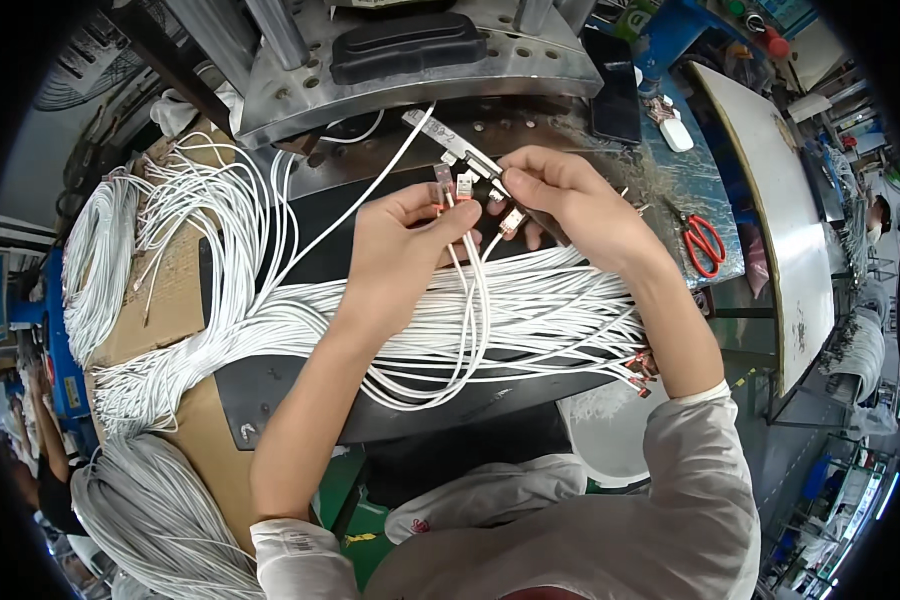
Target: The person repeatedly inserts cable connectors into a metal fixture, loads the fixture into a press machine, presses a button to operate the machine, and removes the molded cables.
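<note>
My left hand [400, 250] is closed in a pinch on white USB cables [467, 300], near their metal plugs. A USB plug [465, 187] with a reddish-orange base points up beyond my left thumb, another beside it. My right hand [585, 205] grips a narrow metal bar fixture [440, 138] with handwriting on its far end and small fittings along its edge. Another USB plug [511, 221] sits just below my right fingers, close to the bar. My fingers hide how it is held. Under both hands lies a thick bundle of white cables [540, 305].
A steel press base [545, 70] stands at the far side. Red-handled scissors [704, 246] lie on the blue surface at right. More cable bundles [160, 500] lie at left on cardboard [190, 305]. A white tub [610, 440] is below the table's right edge.
</note>
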A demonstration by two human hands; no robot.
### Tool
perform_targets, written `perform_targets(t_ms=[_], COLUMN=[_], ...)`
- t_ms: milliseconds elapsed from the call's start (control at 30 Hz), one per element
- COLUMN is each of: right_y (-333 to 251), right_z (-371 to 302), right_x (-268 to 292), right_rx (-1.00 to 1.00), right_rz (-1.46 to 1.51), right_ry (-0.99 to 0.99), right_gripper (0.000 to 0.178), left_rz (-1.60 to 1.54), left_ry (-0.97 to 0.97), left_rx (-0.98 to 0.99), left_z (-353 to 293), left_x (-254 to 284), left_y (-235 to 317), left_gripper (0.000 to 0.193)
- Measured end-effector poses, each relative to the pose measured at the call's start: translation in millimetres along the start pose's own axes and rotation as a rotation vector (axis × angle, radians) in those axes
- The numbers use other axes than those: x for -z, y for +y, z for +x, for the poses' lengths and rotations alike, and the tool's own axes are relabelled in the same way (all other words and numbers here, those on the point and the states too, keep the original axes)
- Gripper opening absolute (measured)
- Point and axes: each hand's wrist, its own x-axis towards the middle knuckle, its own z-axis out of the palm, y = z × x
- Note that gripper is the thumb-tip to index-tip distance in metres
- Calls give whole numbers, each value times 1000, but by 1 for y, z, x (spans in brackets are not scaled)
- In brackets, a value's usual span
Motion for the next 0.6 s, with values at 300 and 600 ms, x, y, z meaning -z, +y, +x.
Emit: perform_targets(t_ms=[300, 600], right_y=[0, 9], right_z=[3, 3], right_x=[11, 5], right_rx=[-6, 72], right_rz=[-35, -84], right_ry=[-38, -126], right_gripper=[26, 27], left_rz=[99, 112], left_ry=[-147, -87], left_rx=[147, 142], left_z=[-4, -1], left_x=[0, 2], left_y=[10, 5], left_gripper=[18, 20])
